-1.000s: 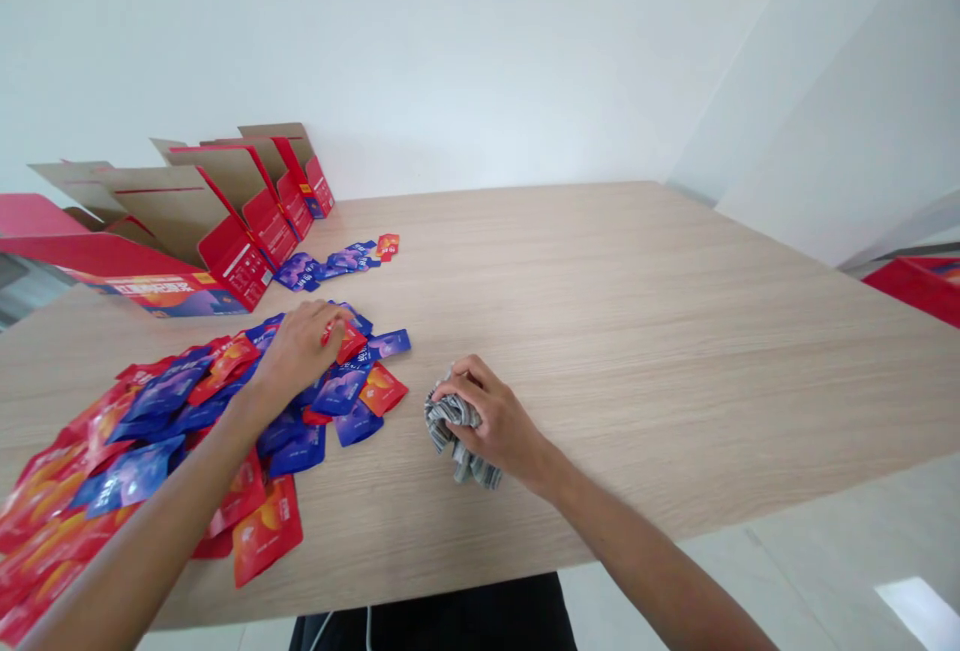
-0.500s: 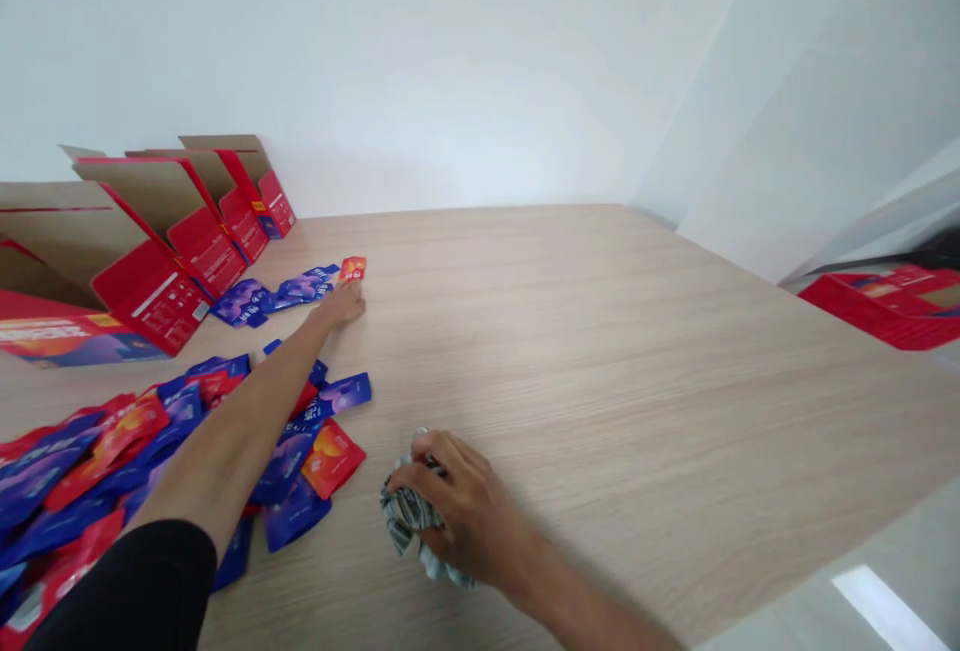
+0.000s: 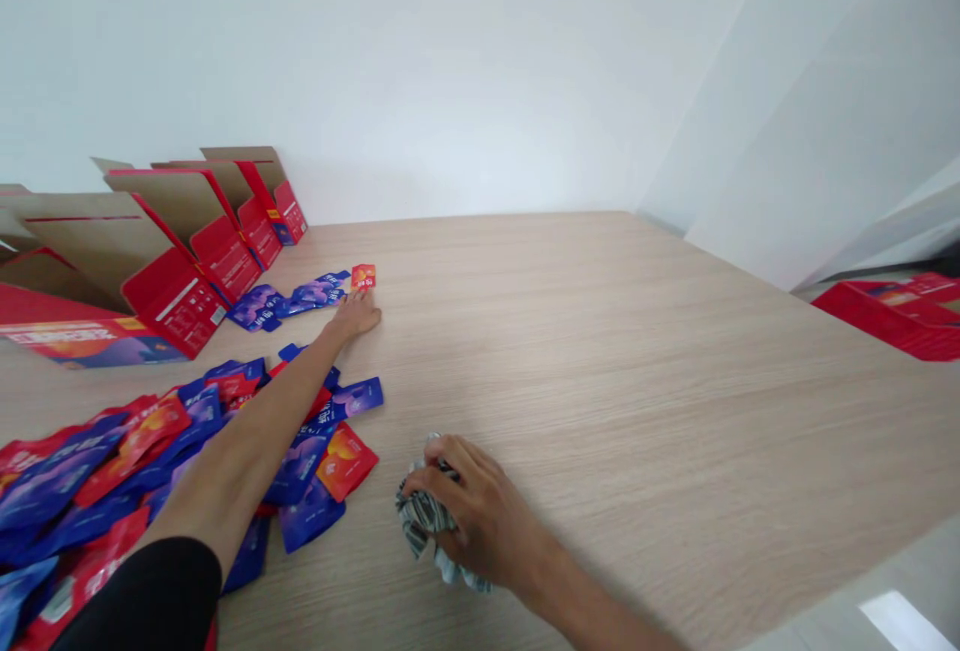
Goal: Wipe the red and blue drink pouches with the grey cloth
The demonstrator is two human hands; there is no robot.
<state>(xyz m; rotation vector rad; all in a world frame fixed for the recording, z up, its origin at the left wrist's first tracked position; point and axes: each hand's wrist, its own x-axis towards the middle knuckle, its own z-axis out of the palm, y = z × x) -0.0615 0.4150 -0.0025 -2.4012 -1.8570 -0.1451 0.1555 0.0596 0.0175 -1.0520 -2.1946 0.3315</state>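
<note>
My left hand [image 3: 358, 313] is stretched far forward over the wooden table [image 3: 600, 351], fingers flat beside a small red packet [image 3: 363, 276] that ends a short row of blue packets [image 3: 289, 298]. It holds nothing that I can see. My right hand [image 3: 476, 516] is closed on a crumpled grey striped cloth [image 3: 422, 521] pressed to the table near me. A large heap of red and blue packets [image 3: 135, 451] lies under and to the left of my left arm.
Several open red cardboard boxes [image 3: 187, 251] with brown flaps stand along the far left by the white wall. More red boxes [image 3: 900, 311] lie off the table at the right. The table's near edge runs bottom right.
My left hand left the packet heap and reached forward to the far row of packets. The right hand stayed on the cloth; the view tilted slightly.
</note>
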